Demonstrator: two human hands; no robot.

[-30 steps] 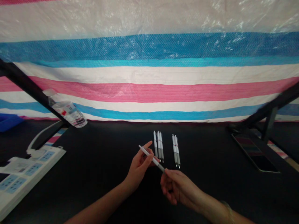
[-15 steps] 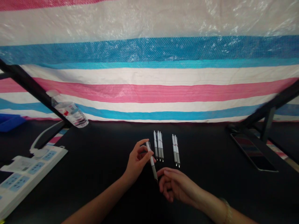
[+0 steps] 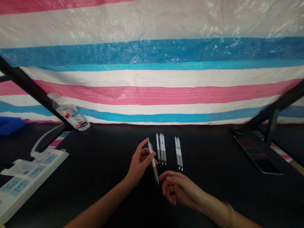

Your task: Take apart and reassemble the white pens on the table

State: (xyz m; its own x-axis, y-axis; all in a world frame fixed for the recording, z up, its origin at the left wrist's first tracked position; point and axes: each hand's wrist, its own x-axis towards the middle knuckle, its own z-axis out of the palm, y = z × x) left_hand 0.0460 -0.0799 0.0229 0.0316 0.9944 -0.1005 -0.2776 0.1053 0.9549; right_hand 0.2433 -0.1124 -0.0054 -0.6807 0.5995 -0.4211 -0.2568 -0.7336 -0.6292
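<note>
My left hand (image 3: 142,161) pinches a white pen with a grey grip (image 3: 155,169) between thumb and fingers, its tip slanting down to the right; the index finger is raised by the pen's top end. Close to that tip is my right hand (image 3: 179,188), its fingers loosely curled, with nothing seen in them. Beyond the hands several similar pens (image 3: 161,150) lie side by side on the black table (image 3: 106,152). Two more pens (image 3: 178,153) lie together a little to the right.
A white power strip (image 3: 35,177) with a plugged cable lies on the left. Behind it are a tilted water bottle (image 3: 73,116) and a blue tray (image 3: 10,125). A phone (image 3: 257,155) lies at the right near a black bar (image 3: 275,104). Striped sheeting (image 3: 152,95) hangs behind.
My left index finger has lifted off the pen's top end and straightened. The pen has shifted slightly to the left. My right hand has barely moved.
</note>
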